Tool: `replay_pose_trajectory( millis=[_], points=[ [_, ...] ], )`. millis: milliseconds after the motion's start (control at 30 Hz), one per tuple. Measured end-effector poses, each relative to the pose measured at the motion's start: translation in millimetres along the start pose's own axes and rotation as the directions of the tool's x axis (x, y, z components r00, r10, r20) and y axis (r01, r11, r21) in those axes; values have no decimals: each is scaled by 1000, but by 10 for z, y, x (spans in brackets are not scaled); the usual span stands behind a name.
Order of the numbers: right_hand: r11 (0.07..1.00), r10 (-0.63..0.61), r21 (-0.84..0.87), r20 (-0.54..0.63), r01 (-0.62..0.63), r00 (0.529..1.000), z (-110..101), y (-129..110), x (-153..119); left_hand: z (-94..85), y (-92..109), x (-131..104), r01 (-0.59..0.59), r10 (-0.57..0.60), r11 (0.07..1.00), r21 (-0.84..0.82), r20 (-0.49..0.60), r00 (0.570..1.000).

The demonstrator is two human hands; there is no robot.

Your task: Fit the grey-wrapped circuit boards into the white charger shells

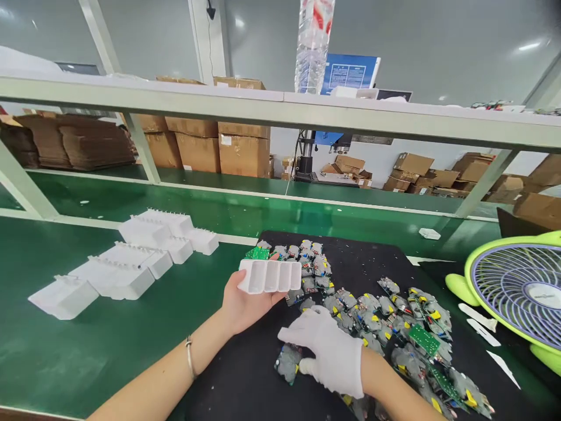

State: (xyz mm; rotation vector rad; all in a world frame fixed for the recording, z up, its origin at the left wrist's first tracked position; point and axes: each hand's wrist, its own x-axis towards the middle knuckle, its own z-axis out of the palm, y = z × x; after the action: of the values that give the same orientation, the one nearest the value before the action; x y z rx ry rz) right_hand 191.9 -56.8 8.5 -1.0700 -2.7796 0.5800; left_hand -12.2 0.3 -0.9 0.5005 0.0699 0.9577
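One circuit board point(287, 363) lies partly between the parted right fingers point(294, 332); left fingers point(232, 285) grip a white tray point(272, 276).

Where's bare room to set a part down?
Green bench, between the white cases and left forearm; far right of the black mat, beyond the circuit boards. Crowded: around the gloved right hand, and toward the fan.

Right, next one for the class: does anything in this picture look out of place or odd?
Yes, two things. Loose white scraps lie beside the fan, looking like stray litter. Also, the right hand is gloved while the left hand, holding a white tray, is bare, a mismatch that may be deliberate.
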Motion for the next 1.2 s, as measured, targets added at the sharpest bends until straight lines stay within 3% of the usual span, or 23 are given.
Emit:
replay_pose_trajectory(
  millis=[67,167,333,467,533,633,700,767,933,1200],
  points=[
    [999,34,-11,-1,-34,999,-12,16,5,40,11,-19,33,-31,999,-31,64,997],
    [1000,-11,3,-13,11,1000,20,55,44,68,7,-51,90,-80,994,-68,147,986],
    [995,-94,-17,-48,94,994,70,34,96,10,-85,-46,187,-170,977,-106,149,974],
    [988,-154,-4,-233,157,960,-62,-66,-49,-60,-147,-26,236,-222,963,-128,114,968],
    [982,-168,9,-418,189,893,-179,-76,-174,-77,-158,-22,232,-220,966,-116,103,970],
    [980,-196,-143,-650,135,734,-320,0,-313,-71,-149,-20,194,-186,976,-94,95,978],
    [960,-227,-278,-737,20,637,-351,76,-328,-55,-131,-22,163,-155,983,-82,94,983],
    [932,-256,-358,-767,-60,588,-339,128,-291,-40,-110,-27,140,-134,988,-63,100,986],
    [901,-286,-421,-758,-105,586,-271,68,-182,-43,-103,-33,118,-115,993,-23,102,988],
    [866,-252,-468,-710,-173,658,-233,25,-166,-57,-138,-32,113,-113,994,1,67,991]
  ],
)
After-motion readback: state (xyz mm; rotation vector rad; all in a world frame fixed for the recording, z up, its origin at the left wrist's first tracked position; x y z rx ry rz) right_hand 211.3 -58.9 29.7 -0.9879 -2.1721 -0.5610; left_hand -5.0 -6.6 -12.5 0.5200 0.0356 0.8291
